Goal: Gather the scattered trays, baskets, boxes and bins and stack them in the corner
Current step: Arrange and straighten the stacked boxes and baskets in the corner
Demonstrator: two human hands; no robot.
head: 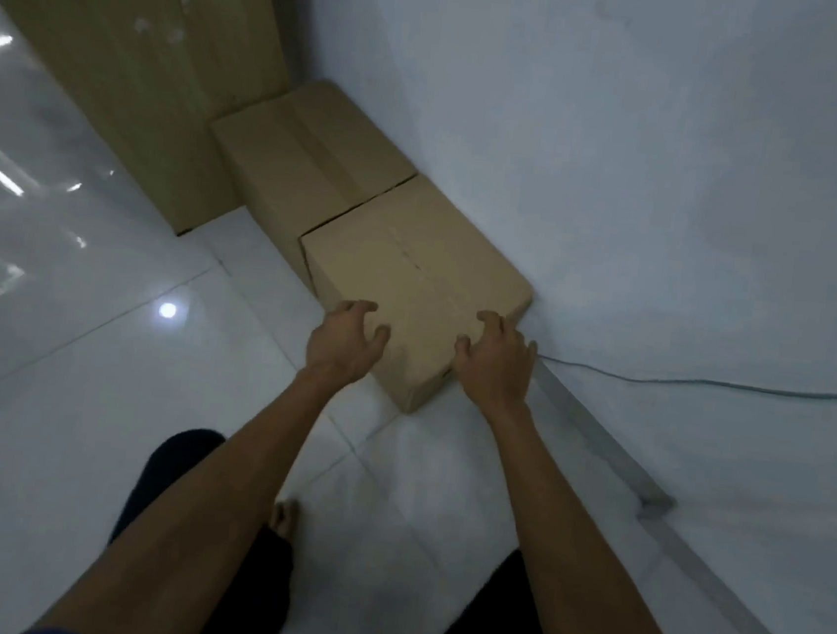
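1. The box (410, 274) I'm after sits on the tiled floor (89, 385), close against the wall (629, 158). It touches a second box (308, 166) behind it, which stands beside a tall carton (125, 43) in the corner.
2. My left hand (347, 337) is over the box's near left edge and my right hand (497, 358) over its near right edge. Both are spread with the fingers half-curled, holding nothing. I can't tell whether my fingertips touch the cardboard.
3. It's plain brown cardboard, closed along a centre seam. I'd expect it to be stiff at the edges and corners and softer in the middle of the top, so I wouldn't press there.
4. The surface looks dry and matte, not slippery. Palms flat on two opposite sides should hold it.
5. Being closed, it hides its weight. I'd tip it to test, then hook my fingers under the bottom edges.
6. A thin cable (709, 383) runs along the wall just right of the box and might snag.
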